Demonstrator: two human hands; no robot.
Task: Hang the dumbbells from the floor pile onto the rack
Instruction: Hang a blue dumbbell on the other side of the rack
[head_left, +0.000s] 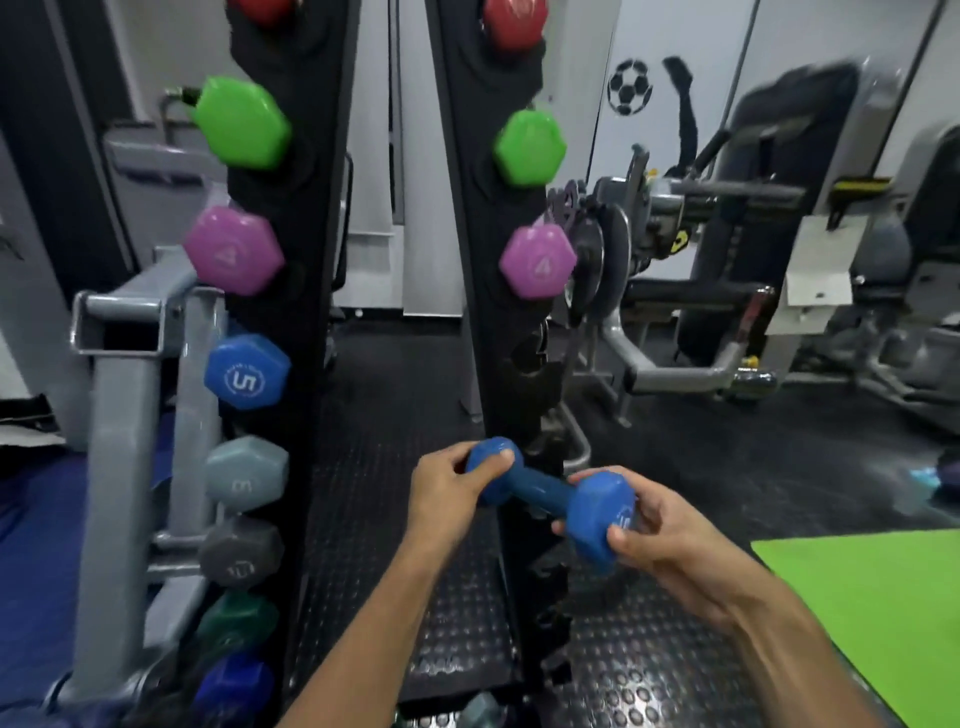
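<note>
Fingers of the left hand (451, 480) and right hand (660, 525) curl around opposite ends of a blue dumbbell (553, 501) — held level before the black rack (511, 322), likely to seat it in an empty slot.

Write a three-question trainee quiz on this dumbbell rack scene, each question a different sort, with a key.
1. True or false: only the left hand holds the blue dumbbell.
2. Multiple choice: on the right upright, the lowest filled slot holds a dumbbell that is A) red, B) purple, C) grey.
3. Fill in: the blue dumbbell on the left upright is marked with the number ___.

Key: 1 false, the right hand grips the other end; 2 B; 3 five.
</note>
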